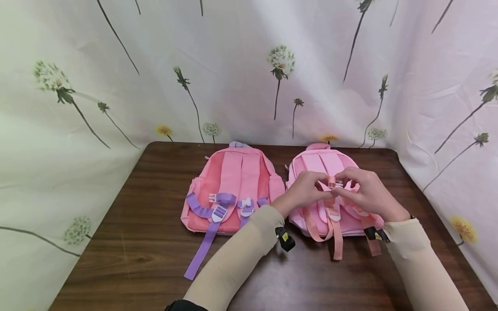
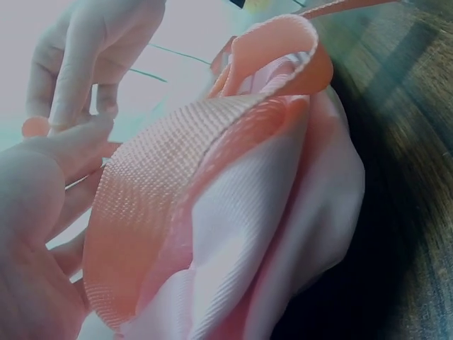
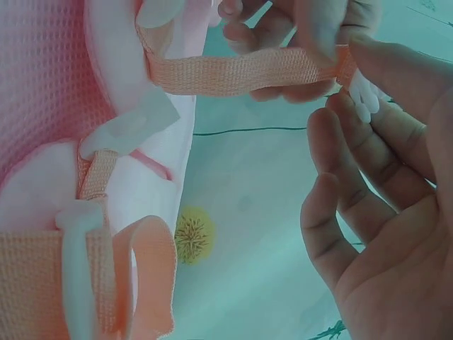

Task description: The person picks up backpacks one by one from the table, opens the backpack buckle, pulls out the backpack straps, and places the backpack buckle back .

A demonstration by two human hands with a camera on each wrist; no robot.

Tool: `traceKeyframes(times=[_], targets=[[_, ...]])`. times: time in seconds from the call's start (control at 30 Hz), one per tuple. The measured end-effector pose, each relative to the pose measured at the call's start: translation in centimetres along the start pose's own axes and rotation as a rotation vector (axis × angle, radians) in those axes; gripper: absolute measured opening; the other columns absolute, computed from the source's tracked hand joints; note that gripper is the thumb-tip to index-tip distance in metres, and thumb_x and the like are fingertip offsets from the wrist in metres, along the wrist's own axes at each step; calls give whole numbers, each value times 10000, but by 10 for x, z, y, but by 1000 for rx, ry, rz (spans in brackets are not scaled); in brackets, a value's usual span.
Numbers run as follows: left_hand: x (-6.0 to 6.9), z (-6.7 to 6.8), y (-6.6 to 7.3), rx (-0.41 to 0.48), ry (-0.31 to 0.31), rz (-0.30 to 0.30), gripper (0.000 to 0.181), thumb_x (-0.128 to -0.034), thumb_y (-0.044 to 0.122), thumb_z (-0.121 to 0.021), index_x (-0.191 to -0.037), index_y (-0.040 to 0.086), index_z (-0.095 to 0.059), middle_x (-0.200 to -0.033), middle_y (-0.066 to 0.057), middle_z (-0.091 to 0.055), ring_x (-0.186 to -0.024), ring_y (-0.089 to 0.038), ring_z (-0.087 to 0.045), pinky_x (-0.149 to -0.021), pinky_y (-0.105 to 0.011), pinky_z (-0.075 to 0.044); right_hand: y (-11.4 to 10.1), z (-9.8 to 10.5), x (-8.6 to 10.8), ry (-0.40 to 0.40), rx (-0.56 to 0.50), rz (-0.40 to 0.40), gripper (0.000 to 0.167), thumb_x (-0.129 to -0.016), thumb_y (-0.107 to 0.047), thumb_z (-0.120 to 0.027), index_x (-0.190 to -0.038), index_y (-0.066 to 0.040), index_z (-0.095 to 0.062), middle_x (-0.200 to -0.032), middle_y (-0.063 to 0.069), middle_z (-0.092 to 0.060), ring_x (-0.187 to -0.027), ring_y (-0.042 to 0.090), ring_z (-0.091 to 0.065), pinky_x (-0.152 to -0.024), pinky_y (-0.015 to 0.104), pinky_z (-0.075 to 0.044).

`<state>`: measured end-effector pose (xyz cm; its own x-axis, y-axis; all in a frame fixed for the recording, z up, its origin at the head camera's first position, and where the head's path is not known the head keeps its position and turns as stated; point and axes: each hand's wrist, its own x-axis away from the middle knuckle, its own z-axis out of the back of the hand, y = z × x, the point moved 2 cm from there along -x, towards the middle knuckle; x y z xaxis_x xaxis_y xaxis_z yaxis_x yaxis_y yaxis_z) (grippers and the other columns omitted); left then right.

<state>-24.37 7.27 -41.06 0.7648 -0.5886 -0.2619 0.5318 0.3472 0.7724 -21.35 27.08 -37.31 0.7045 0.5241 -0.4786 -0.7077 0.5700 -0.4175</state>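
Over the light pink backpack (image 1: 323, 162), both hands meet at an orange webbing strap (image 3: 241, 71). My left hand (image 1: 303, 190) pinches the strap close to its end. With thumb and fingers, my right hand (image 1: 367, 192) grips a white plastic buckle (image 3: 364, 99) at that end; its prongs show in the right wrist view, the rest is covered by fingers. A second white buckle part (image 3: 131, 131) sits on the backpack, apart from the hands. In the left wrist view, a wide orange strap loop (image 2: 148, 205) hangs beside the left hand.
A coral pink backpack (image 1: 231, 172) lies to the left, with purple straps (image 1: 208, 250) and white buckles on it. Orange strap ends (image 1: 337, 242) trail onto the brown wooden table (image 1: 128, 250). Behind hangs a flower-printed curtain (image 1: 233, 86).
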Motion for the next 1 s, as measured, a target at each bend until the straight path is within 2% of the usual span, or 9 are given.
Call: traceKeyframes(times=[0.23,0.47,0.7,0.83,1.0], targets=[[-2,8,7,-26,25,-8,141,-914,235,-849,-956,166,-734,-1008,55,-742,-921,-112,-678,-766,-111,-498,0,3,-2,2,12,-13,334,-783,-38,-918,-1042,-194,-773,-900,-117,-696,-792,140,-628,-670,267,-533],[-2,6,5,-63,-7,-2,143,-923,249,-840,-946,161,-730,-1020,6,-770,-965,-162,-708,-791,-113,-492,2,2,-1,-1,3,-12,352,-784,-32,-914,-1073,-184,-782,-900,-109,-702,-793,130,-622,-673,259,-522],[-2,5,5,-42,14,-44,177,-924,238,-839,-1027,118,-759,-1058,-6,-776,-1017,-185,-717,-837,-142,-519,1,4,0,22,12,6,360,-769,-15,-916,-1061,-178,-781,-892,-118,-691,-786,108,-616,-676,225,-505],[-3,6,6,-44,35,-45,181,-935,256,-828,-1059,134,-774,-1050,25,-774,-1014,-182,-715,-833,-135,-515,1,6,-1,20,17,3,354,-772,-28,-920,-1062,-178,-782,-905,-116,-699,-805,89,-617,-678,234,-508],[-3,7,5,-42,29,-33,178,-933,252,-830,-1059,137,-780,-1031,27,-777,-985,-149,-706,-830,-146,-524,1,6,-1,16,12,-11,355,-777,-39,-921,-1065,-190,-780,-912,-111,-705,-819,75,-609,-685,228,-506]])
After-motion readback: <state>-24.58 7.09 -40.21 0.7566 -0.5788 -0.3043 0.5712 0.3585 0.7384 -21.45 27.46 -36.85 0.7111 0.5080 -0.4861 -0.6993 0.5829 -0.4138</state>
